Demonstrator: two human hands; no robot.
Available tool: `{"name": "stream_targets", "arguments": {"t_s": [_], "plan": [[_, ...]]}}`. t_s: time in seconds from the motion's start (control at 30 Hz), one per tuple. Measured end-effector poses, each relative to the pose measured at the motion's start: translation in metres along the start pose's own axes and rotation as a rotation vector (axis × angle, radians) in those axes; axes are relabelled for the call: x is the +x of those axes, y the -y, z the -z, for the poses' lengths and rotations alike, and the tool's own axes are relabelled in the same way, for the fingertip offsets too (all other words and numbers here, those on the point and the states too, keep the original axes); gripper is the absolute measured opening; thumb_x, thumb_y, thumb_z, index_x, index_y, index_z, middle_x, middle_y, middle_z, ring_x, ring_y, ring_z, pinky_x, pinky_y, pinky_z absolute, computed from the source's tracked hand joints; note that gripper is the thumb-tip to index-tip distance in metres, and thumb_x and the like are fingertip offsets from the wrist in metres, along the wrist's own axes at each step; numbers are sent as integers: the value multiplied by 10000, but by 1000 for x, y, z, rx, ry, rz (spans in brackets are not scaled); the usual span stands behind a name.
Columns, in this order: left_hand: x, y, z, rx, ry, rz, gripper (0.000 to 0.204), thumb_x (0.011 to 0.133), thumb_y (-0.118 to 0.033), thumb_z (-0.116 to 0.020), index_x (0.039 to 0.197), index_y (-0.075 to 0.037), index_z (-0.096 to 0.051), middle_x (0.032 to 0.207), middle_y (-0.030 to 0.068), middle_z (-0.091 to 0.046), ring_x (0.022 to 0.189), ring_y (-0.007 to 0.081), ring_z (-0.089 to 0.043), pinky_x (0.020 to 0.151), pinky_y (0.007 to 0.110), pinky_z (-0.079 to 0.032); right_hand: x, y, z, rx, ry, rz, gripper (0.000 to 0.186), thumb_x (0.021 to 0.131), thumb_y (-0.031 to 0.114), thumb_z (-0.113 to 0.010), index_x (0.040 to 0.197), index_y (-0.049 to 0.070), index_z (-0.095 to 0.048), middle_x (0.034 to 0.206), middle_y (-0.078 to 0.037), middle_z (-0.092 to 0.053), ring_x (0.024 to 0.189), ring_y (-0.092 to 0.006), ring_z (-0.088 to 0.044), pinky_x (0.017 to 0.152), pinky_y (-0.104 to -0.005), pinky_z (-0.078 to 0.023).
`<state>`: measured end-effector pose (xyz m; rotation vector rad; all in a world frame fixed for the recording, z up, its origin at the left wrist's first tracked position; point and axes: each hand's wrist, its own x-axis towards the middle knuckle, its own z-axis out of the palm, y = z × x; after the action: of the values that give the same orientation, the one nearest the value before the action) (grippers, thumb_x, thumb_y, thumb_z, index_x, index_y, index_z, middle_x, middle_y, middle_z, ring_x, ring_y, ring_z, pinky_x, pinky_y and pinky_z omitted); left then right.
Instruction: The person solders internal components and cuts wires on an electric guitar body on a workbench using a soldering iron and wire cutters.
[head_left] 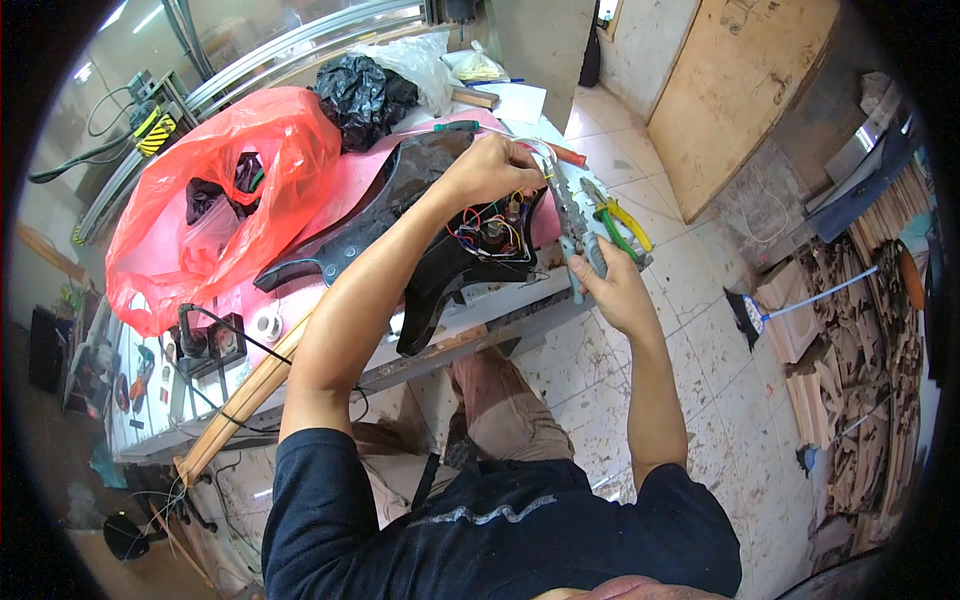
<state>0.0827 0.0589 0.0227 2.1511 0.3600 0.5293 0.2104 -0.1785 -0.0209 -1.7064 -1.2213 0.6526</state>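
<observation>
A glossy black electric guitar body (345,238) lies on the bench with its cavity open. Red, blue, white and yellow wires (490,232) show in the cavity beside small round parts. Over its far edge my left hand (490,170) has its fingers pinched together on a thin wire; the fingertips are partly hidden. My right hand (618,290) grips wire strippers (568,215) by their grey-blue handles. Their long metal head points away from me, close to my left fingertips. Yellow-and-green-handled pliers (622,224) rest just right of the strippers.
Beyond the guitar lie a teal-handled screwdriver (456,126) and an orange-red handle (568,156). A red plastic bag (290,125) and a black bag (365,105) fill the bench's far left. A wooden strip (235,415) crosses the near-left edge. Wood pieces (850,400) are piled at right.
</observation>
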Motion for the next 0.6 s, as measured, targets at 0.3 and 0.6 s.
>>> {"name": "stream_targets", "arguments": {"t_s": [0.3,0.6], "plan": [[-2,-2,-1,-15,-20,22,230,814,-196,-699,874,1,-801,732,80,-747,693,132,-701,702,281,-552,-1,5,1,-144,-41,-5,348,989,329,-641,1086,-4,-611,706,-125,-614,677,-285,-629,706,-413,-486],[0,6,-2,-49,-37,1,228,822,-195,-705,887,0,-805,734,79,-746,688,129,-691,701,282,-551,2,-1,0,-248,-44,-24,506,972,372,-644,1267,-35,-590,1115,-289,-677,1090,-461,-635,944,-485,-485]]}}
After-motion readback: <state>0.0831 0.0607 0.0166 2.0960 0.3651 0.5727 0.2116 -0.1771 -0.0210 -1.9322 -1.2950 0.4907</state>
